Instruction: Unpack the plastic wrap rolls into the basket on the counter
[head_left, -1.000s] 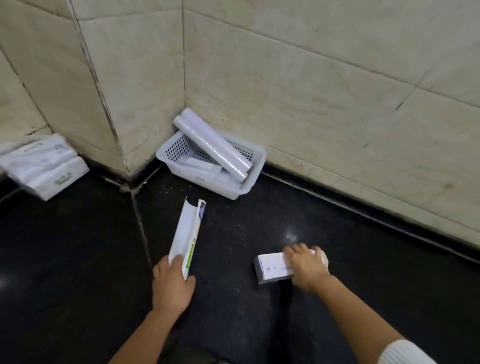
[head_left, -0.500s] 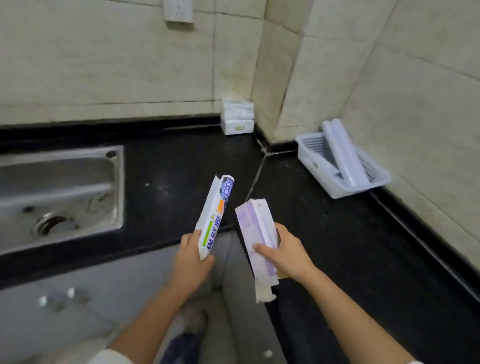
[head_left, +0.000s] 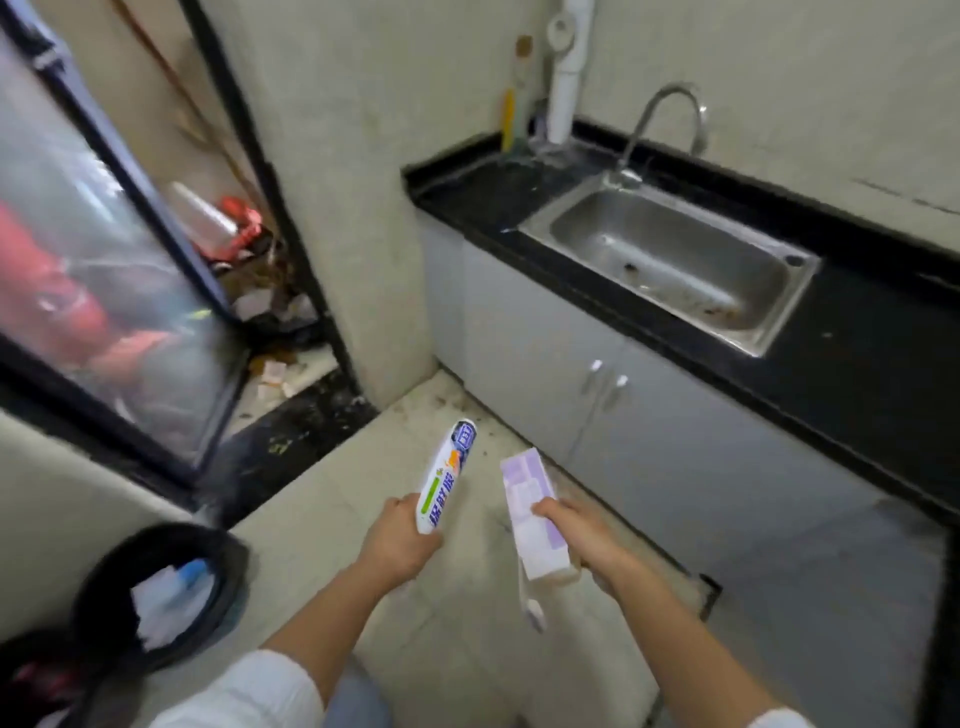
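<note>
Black bin (head_left: 156, 597) is seen on the floor at 8 o'clock of both hands, liner open upward. Left hand (head_left: 397, 540), the nearer, is clamped on a white box (head_left: 447, 475); right hand (head_left: 582, 535) is clamped on a purple box (head_left: 530, 512). Both long axes are pointed to 12. Basket and rolls are out of view. Discarding is judged next.

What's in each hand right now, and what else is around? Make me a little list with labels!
left hand: grip closed on a white box with green and blue print
right hand: grip closed on a pale purple box, flap hanging below
bin: black, on the floor at lower left, white scraps inside
sink: steel, set in the black counter
tap: curved, behind the sink
basket: not in view
</note>
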